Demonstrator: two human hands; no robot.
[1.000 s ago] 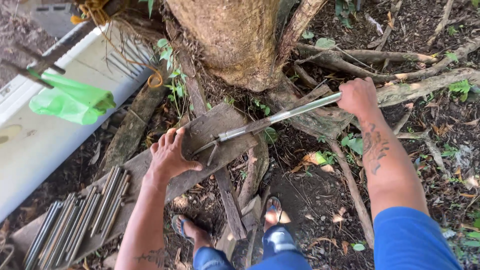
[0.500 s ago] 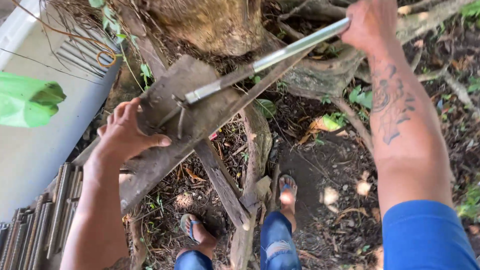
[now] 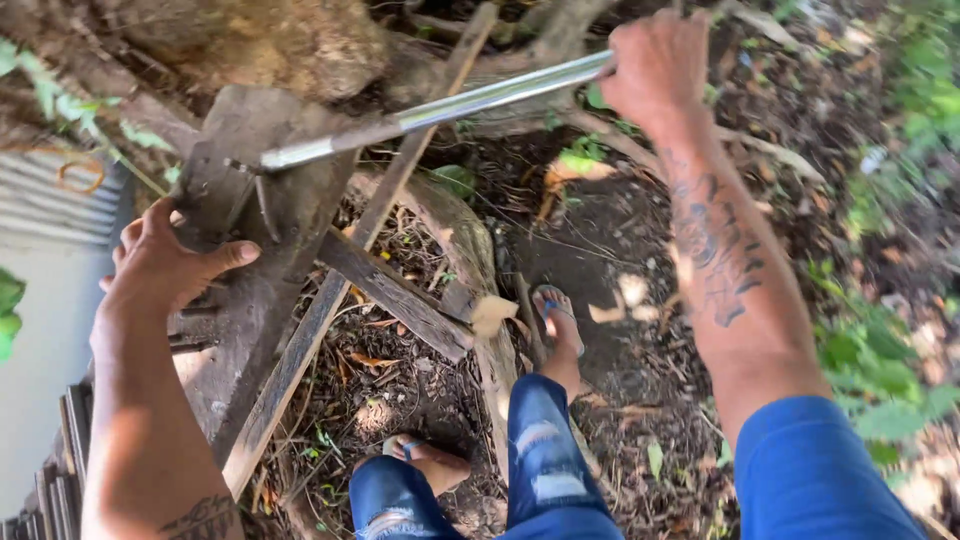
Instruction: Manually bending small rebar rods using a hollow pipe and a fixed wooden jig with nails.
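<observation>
Long grey metal bar [image 3: 440,108] — a lever whose far tip sits against a weathered grey wooden plank [image 3: 235,300] — runs from upper right down to upper left, its tip just above the board's top end. Right hand [image 3: 655,65] is clenched around the bar's upper end; left hand [image 3: 165,265] lies flat with fingers spread, pressing on the plank and grasping nothing. By the look of it, prying is in hand: the bar is set and the board braced. A further pull would call for steady pressure from the flat hand so the plank does not twist. What the tip catches — a nail, perhaps — is too small to make out, and the board's lower end is hidden behind the left forearm.
</observation>
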